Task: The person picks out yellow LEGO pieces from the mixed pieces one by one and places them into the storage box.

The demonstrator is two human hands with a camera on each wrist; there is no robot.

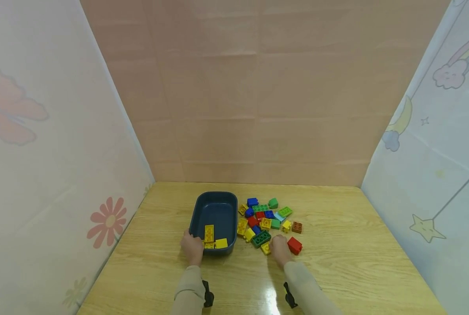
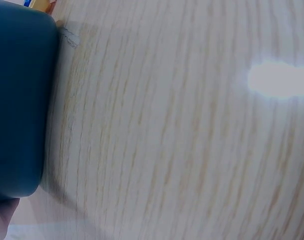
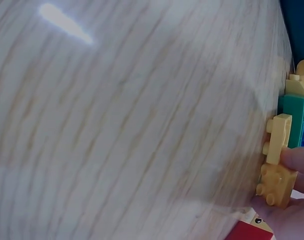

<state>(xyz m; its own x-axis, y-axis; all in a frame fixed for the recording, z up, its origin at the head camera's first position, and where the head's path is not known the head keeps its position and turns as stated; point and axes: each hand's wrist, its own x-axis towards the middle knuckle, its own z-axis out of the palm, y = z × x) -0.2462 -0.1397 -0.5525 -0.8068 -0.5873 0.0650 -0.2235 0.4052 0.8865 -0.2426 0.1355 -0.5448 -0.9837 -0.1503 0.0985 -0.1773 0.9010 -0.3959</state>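
My left hand [image 1: 192, 248] grips the front left corner of a dark blue plastic bin [image 1: 195, 215]. A fingertip shows beneath the bin's corner in the left wrist view. Inside the bin lie several yellow toy bricks [image 1: 209, 232]. My right hand [image 1: 281, 250] is at the near edge of a pile of bricks, pinching a yellow brick [image 3: 275, 186] with studs between thumb and fingers. Against that brick stands another yellow brick [image 3: 279, 136], with a green brick [image 3: 293, 117] behind it. A red brick [image 1: 295, 246] lies just right of the right hand.
Loose red, blue, green and yellow bricks [image 1: 260, 208] spread right of the bin. A brown brick [image 1: 297, 227] lies at the pile's right edge. The wooden table [image 1: 344, 258] is bounded by a tan back panel [image 1: 258, 148] and patterned side walls.
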